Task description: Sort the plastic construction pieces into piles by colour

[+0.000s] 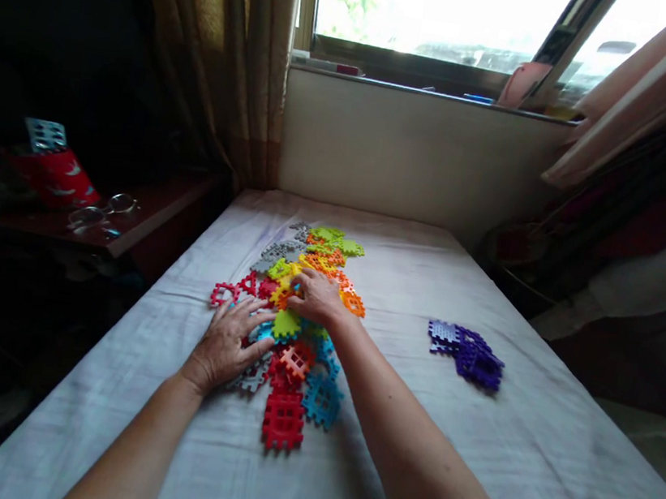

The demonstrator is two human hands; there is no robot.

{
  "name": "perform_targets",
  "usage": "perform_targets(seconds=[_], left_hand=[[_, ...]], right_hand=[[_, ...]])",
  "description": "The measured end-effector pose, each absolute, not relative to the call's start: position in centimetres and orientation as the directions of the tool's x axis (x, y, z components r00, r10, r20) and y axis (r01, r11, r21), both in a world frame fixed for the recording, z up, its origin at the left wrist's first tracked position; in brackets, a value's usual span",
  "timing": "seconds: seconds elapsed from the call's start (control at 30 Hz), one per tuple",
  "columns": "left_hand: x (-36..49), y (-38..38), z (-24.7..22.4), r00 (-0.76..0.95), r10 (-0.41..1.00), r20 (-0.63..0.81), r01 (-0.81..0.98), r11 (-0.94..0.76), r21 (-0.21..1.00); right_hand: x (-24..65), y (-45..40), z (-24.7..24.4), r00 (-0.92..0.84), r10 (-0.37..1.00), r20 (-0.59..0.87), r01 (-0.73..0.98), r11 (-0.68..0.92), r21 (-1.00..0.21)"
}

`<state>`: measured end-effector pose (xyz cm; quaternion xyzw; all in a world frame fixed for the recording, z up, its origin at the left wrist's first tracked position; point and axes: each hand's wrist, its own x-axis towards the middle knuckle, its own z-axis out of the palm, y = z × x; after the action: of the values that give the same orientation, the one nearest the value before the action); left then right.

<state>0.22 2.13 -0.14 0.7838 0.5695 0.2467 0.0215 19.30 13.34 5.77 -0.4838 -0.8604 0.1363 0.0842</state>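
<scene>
Interlocking plastic pieces in many colours lie in a long pile on a white sheet. My left hand rests flat with fingers spread on the pile's left side, near red frame pieces and grey ones. Over the pile's middle, my right hand has its fingers curled down at the yellow pieces; what its fingertips grip is too small to tell. A red square piece and a blue piece lie at the near end, lime green pieces at the far end.
Purple pieces form a separate small group on the right of the sheet. Glasses and a red patterned container sit on a dark side table at left. A window and its sill are beyond, with curtains either side.
</scene>
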Motion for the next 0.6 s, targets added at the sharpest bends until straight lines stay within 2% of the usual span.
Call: perform_targets(seconds=[0.2, 0.33, 0.5, 0.6], left_hand=[[0.4, 2.2, -0.1, 0.152, 0.919, 0.363, 0.856, -0.306, 0.416], [0.4, 2.2, 0.0, 0.133, 0.920, 0.368, 0.858, -0.293, 0.423], [0.3, 2.3, 0.0, 0.134, 0.907, 0.400, 0.867, -0.303, 0.396], [0.2, 2.3, 0.1, 0.134, 0.897, 0.422, 0.864, -0.314, 0.392]], right_hand=[[28.5, 11.3, 3.9, -0.371, 0.920, 0.127, 0.855, 0.391, -0.340], [30.9, 9.9, 4.2, -0.289, 0.953, 0.085, 0.911, 0.301, -0.283], [28.3, 9.2, 4.5, -0.341, 0.929, 0.140, 0.892, 0.367, -0.264], [26.1, 8.4, 4.1, -0.413, 0.905, 0.099, 0.870, 0.424, -0.252]])
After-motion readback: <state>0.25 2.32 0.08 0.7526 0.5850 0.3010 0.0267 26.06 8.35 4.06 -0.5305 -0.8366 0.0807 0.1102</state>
